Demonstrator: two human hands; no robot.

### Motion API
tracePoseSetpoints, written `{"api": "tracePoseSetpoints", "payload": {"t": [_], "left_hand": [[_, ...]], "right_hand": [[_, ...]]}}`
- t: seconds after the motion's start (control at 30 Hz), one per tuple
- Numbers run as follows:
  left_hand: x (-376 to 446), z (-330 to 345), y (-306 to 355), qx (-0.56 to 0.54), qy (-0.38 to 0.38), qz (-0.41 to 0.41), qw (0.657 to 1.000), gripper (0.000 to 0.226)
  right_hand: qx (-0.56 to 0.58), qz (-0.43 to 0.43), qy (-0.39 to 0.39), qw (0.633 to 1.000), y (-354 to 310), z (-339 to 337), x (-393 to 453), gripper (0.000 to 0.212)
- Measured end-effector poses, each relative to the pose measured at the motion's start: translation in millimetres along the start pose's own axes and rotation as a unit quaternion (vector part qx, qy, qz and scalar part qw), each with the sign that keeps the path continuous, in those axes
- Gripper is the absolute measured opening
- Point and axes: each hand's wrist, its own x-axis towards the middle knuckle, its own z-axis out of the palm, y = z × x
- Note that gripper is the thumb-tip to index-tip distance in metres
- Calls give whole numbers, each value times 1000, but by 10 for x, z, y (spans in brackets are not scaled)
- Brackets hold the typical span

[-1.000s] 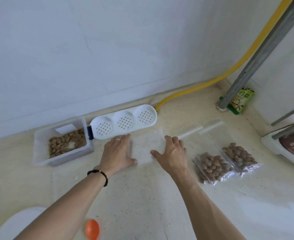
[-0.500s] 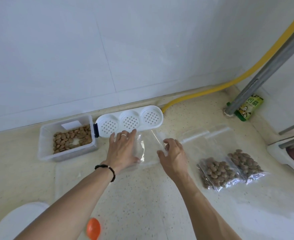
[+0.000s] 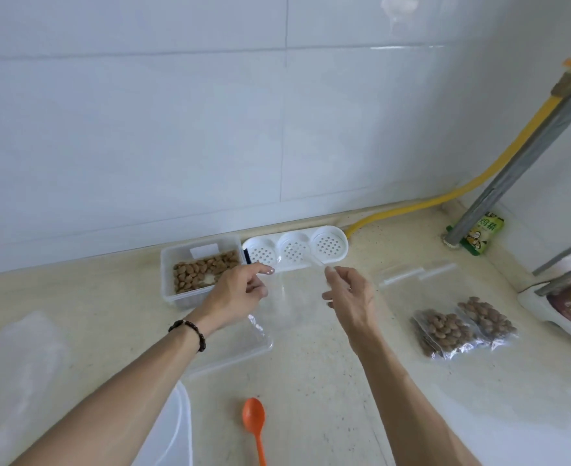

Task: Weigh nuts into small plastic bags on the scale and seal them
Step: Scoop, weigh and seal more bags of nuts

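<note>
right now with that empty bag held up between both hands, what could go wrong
The clear bag is pinched only by the fingertips of the left hand and right hand, so it may slip. The open nut container sits close by the left hand and could be knocked.

We see a white three-well perforated tray [image 3: 295, 248] at the counter's [image 3: 327, 381] back edge against the tiled wall [image 3: 176, 129], with a yellow hose [image 3: 445, 196] running from its right end up toward the right back corner. A grey pipe [image 3: 526, 156] stands in that corner with a green seasoning packet [image 3: 482, 232] at its foot. An orange spoon [image 3: 255, 425] lies near the front edge, bowl up, and a white jug with a dark label [image 3: 570, 311] sits at the right edge.
</note>
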Motion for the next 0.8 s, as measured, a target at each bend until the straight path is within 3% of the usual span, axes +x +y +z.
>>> {"api": "tracePoseSetpoints", "payload": {"t": [0.23,0.4,0.53,0.8], "left_hand": [[-813,-866,-741,-23,-20,-4,1000,34],[-1351,-1290,-1336,-24,-23,-47,998,18],[-1600,-1389,-1716,-6,-34,-77,996,14],[-1728,-1245,-2033,47,-29,-98,994,21]], "right_hand": [[27,46,-13,998,100,715,-759,27],[-6,65,-41,997,353,1302,-1336,18],[-90,83,-85,989,580,1555,-1646,14],[-176,111,-63,976,762,1660,-1891,8]]}}
